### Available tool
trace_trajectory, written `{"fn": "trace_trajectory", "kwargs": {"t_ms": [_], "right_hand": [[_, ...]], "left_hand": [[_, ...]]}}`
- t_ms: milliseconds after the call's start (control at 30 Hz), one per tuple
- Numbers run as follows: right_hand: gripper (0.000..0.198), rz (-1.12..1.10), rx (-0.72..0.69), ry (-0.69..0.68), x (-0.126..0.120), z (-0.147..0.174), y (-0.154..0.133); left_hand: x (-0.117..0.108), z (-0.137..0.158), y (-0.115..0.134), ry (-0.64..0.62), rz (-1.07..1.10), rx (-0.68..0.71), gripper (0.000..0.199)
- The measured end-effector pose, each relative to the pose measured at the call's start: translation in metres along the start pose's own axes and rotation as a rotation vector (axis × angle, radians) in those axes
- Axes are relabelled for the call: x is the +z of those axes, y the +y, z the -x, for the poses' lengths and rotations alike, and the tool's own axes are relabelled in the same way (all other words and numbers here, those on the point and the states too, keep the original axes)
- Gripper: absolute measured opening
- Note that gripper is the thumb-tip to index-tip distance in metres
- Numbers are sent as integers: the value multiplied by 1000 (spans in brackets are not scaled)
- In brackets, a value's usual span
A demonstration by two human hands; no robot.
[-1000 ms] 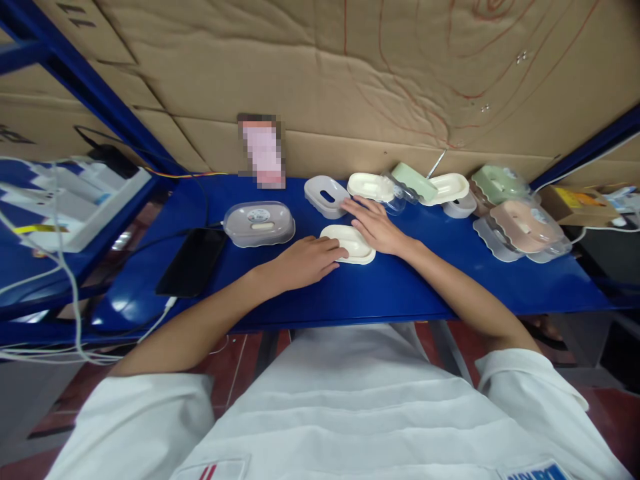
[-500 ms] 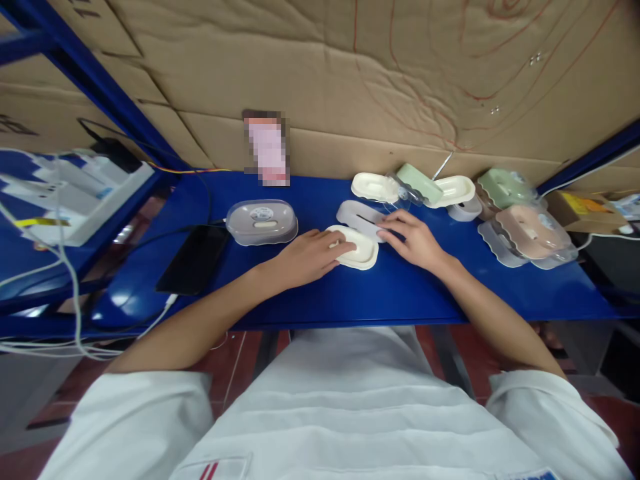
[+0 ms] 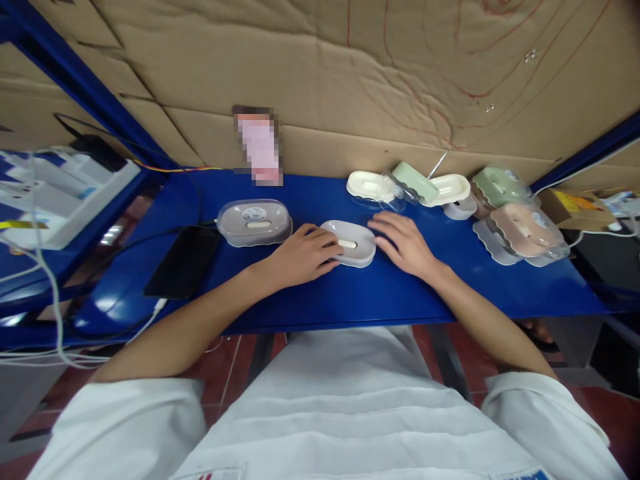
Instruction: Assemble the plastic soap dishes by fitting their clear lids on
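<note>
In the middle of the blue table lies an oval soap dish (image 3: 364,252), its pale lilac tray set over the cream base, with a short cream bar showing in the tray's slot. My left hand (image 3: 307,257) grips the dish at its left end, fingers curled over the rim. At the right end is my right hand (image 3: 406,245), fingers stretched out and spread; whether its thumb touches the rim I cannot tell. Left of both hands stands a similar lilac soap dish (image 3: 237,230) under a clear lid with a round label.
A black phone (image 3: 183,263) with a white cable lies at the left. Cream trays (image 3: 370,185) and a green soap dish (image 3: 416,181) are at the back. Lidded pink (image 3: 523,230) and green soap dishes (image 3: 500,185) stand at the right. Behind rises a cardboard wall (image 3: 300,67).
The lilac tray, earlier behind the cream base under my right hand, now lies on top of the base. My right hand has opened out beside it; my left hand stays at the left end.
</note>
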State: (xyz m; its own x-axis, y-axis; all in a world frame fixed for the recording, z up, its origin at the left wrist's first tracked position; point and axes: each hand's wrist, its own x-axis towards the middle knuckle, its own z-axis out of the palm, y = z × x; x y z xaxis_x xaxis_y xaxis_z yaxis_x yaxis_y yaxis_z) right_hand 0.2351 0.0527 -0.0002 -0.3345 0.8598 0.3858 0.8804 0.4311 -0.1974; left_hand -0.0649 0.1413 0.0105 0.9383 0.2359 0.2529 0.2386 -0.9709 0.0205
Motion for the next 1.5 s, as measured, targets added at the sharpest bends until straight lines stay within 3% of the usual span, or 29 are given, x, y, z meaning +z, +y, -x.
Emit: {"fn": "trace_trajectory", "kwargs": {"t_ms": [67, 167, 433, 533, 633, 733, 833, 967, 1167, 1500], "right_hand": [[63, 62, 120, 22, 0, -3, 20], [73, 89, 175, 8, 3, -4, 37], [69, 244, 450, 142, 4, 3, 22], [69, 153, 483, 174, 2, 5, 29], [62, -67, 387, 221, -4, 6, 30], [54, -211, 189, 183, -7, 6, 13], [53, -195, 48, 82, -2, 4, -15], [56, -54, -77, -22, 8, 1, -38], [61, 31, -123, -71, 14, 0, -41], [61, 3, -118, -9, 20, 8, -38]], "left_hand": [[-1, 0, 0, -7, -8, -1, 23], [-1, 1, -2, -13, -21, 5, 25], [5, 2, -8, 39, 2, 4, 23], [6, 3, -11, 67, 66, -14, 20], [6, 3, -12, 101, 151, -47, 28], [7, 3, -11, 143, 229, -73, 55], [9, 2, -8, 187, 215, -67, 72], [10, 0, -7, 203, 150, -32, 73], [10, 0, -9, 159, 191, -55, 70], [13, 1, -10, 99, 206, -91, 65]]}}
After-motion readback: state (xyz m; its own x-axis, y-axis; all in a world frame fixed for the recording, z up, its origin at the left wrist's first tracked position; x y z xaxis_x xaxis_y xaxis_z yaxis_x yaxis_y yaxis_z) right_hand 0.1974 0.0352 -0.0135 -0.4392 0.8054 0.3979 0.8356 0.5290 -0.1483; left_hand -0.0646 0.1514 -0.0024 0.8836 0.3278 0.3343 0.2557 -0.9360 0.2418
